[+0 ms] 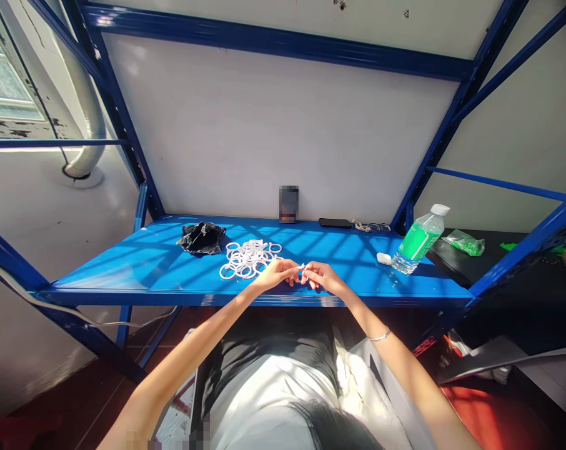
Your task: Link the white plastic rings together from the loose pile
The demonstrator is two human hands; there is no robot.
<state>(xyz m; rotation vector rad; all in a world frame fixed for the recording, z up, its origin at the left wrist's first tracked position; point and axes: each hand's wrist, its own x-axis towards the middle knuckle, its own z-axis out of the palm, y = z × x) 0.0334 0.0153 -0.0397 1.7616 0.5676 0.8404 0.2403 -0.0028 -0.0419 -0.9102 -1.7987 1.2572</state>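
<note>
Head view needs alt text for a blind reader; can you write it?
Left hand and right hand meet over a blue shelf, pinching a small white piece. White rings and a black bag lie left, a bottle right.

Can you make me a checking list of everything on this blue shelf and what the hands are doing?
Surface: blue metal shelf, sunlit with striped shadows.
Job's things: pile of white rings lying on the shelf, just left of the hands; a small white piece pinched between both hands.
Clutter: black plastic bag, green-labelled water bottle, small white case, dark phone, blurred upright box.
Hands: left hand and right hand meet over the front edge, fingers closed on the small piece; bracelet on the right wrist.
Cables: thin white cord by the phone; a cable hanging under the shelf's left side.
Surroundings: white wall, blue frame beams, grey pipe, green bag on the black table.
</note>
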